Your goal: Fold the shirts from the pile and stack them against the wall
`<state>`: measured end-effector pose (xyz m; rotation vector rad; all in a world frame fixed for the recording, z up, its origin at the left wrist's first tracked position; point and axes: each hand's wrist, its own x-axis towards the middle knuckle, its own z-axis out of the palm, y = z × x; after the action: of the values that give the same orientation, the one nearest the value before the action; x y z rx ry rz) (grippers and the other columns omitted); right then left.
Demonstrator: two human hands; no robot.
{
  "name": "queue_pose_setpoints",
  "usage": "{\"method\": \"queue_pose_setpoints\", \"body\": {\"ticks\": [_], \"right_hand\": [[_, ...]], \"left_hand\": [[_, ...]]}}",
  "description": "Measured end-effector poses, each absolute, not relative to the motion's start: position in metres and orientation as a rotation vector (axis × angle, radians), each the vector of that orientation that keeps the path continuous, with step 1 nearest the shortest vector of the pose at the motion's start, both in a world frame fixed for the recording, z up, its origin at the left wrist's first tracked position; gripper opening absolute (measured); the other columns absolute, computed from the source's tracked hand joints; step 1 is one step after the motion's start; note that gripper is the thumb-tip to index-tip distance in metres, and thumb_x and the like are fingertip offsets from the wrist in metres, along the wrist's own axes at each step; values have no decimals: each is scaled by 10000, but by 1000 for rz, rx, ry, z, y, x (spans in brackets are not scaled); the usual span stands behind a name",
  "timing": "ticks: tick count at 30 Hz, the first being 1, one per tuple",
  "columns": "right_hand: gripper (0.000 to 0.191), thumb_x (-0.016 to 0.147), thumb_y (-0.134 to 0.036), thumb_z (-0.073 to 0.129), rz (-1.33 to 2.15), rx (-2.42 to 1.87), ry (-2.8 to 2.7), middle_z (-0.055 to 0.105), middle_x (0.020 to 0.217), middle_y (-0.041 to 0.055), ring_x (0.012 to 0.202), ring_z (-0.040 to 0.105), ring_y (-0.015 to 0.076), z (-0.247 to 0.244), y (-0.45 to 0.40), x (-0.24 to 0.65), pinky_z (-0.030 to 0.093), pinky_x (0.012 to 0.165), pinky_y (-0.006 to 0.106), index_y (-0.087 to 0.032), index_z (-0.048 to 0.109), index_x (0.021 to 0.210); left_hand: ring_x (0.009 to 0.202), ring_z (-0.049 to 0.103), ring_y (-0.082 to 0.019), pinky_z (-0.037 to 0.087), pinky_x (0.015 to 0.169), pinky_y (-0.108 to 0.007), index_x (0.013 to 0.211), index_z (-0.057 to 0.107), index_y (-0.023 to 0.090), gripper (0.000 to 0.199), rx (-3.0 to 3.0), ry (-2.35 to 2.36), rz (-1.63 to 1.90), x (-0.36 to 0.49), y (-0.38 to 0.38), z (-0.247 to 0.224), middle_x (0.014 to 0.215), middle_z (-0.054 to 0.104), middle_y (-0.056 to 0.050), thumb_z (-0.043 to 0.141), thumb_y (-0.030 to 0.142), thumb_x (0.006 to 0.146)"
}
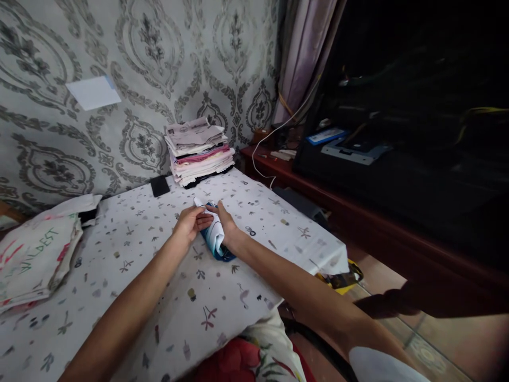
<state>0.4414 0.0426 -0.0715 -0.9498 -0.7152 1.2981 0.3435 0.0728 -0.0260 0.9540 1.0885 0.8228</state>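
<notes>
A small bundle of white and blue-teal cloth [215, 236], rolled or folded, lies on the patterned tablecloth [159, 276] near the middle of the view. At its left side, my left hand [191, 222] holds the upper part of the cloth, fingers bent over it. My right hand [226, 223] presses against the right side, thumb pointing up and the other fingers partly hidden by the cloth. The bundle's lower end shows blue below the hands.
A stack of folded clothes [201, 154] stands by the wall, with a black phone [159, 186] to its left. More folded cloth [40, 254] lies at the left. A dark red cabinet [338, 207] and a white cable [258, 154] are on the right.
</notes>
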Motion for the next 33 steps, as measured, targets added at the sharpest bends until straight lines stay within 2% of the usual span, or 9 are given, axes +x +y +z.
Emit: {"method": "queue_pose_setpoints", "body": {"ticks": [4, 7, 10, 12, 15, 18, 20, 28, 33], "right_hand": [[570, 985, -583, 325, 1286, -1134, -684, 725, 1055, 163, 1011, 699, 290, -57, 11, 479, 557, 913, 474, -142, 652, 1137], [455, 974, -481, 421, 789, -1374, -1026, 647, 1303, 161, 1236, 590, 303, -45, -18, 493, 459, 1062, 480, -154, 656, 1187], [393, 976, -366, 454, 289, -1397, -1576, 573, 1422, 153, 1377, 465, 289, -36, -41, 486, 348, 1154, 495, -167, 638, 1260], [354, 983, -309, 452, 113, -1364, -1880, 593, 1397, 157, 1392, 450, 287, -34, -51, 475, 313, 1171, 524, -170, 650, 1242], [298, 974, -282, 494, -17, -1456, -2081, 676, 1252, 166, 1285, 550, 310, -40, -65, 464, 344, 1145, 560, -166, 679, 1177], [360, 958, -270, 530, -82, -1562, -2088, 673, 1246, 205, 1217, 597, 330, -55, -80, 465, 426, 1093, 542, -107, 646, 1258], [426, 959, -263, 528, -91, -1564, -2081, 641, 1306, 230, 1260, 575, 337, -65, -89, 469, 442, 1092, 536, -70, 597, 1333], [448, 982, -314, 512, -36, -1574, -2142, 579, 1407, 206, 1368, 489, 335, -78, -99, 478, 434, 1124, 541, -110, 579, 1375], [435, 951, -325, 579, -63, -1554, -2166, 626, 1344, 208, 1317, 534, 349, -75, -94, 482, 474, 1087, 534, -99, 610, 1321]], "left_hand": [[674, 730, -198, 613, 727, -333, 834, 579, 148, 122, 936, 1062, 796, 355, 65, -34, 696, 725, -85, 668, 224, 800], [732, 740, -207, 605, 780, -347, 847, 565, 160, 150, 954, 1029, 791, 356, 58, -39, 751, 739, -95, 691, 208, 781], [798, 732, -209, 586, 839, -356, 835, 591, 167, 120, 1161, 971, 782, 349, 58, -37, 810, 744, -78, 678, 193, 757], [883, 717, -219, 558, 907, -371, 833, 632, 171, 63, 1500, 951, 789, 340, 64, -34, 891, 750, -74, 625, 220, 794], [1129, 651, -239, 448, 1071, -384, 965, 702, 190, 225, 2099, 879, 738, 330, 78, -32, 1131, 735, -86, 502, 267, 895], [1401, 452, -227, 265, 1201, -387, 1230, 660, 205, 370, 2429, 760, 509, 329, 91, -39, 1421, 597, -85, 436, 314, 955], [1485, 318, -210, 151, 1235, -405, 1367, 572, 215, 440, 2531, 755, 354, 335, 98, -46, 1534, 477, -68, 416, 352, 978], [1533, 177, -226, 7, 1231, -481, 1537, 355, 267, 582, 2588, 892, 66, 354, 143, -63, 1641, 270, -37, 329, 497, 1004], [1533, 175, -254, 18, 1226, -513, 1471, 467, 264, 523, 2433, 969, 168, 360, 170, -69, 1628, 304, -52, 389, 456, 990]]}}
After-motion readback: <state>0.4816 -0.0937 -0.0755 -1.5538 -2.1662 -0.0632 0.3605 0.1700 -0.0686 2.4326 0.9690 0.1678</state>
